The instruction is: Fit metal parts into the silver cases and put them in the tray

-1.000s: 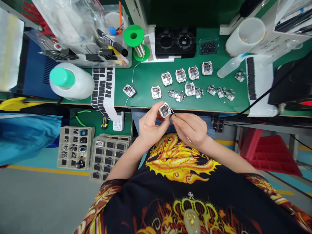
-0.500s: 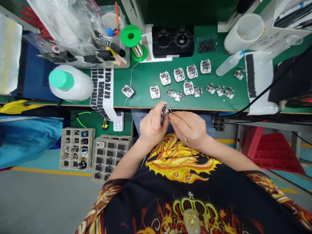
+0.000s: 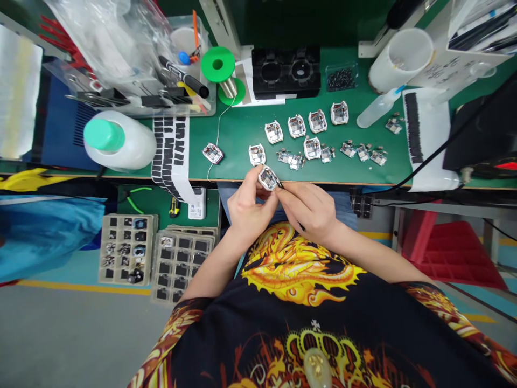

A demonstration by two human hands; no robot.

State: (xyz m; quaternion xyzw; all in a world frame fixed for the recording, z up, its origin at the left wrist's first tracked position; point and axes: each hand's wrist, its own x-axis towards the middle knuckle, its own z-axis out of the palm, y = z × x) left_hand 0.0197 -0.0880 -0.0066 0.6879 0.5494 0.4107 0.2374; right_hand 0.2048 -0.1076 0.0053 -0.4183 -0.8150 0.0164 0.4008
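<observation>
- As I watch from afar, my left hand (image 3: 247,206) pinches a white casing (image 3: 268,178) between thumb and fingers over the bench's (image 3: 239,126) near edge.
- My right hand (image 3: 309,209) has its fingertips closed on a slim tool (image 3: 279,185), mostly hidden, at the casing's right side.
- I judge this fine fitting work; next calls for steady holding.
- Handwriting on the far-right box (image 3: 443,66) and print on the left white pack (image 3: 197,205) defeat me.
</observation>
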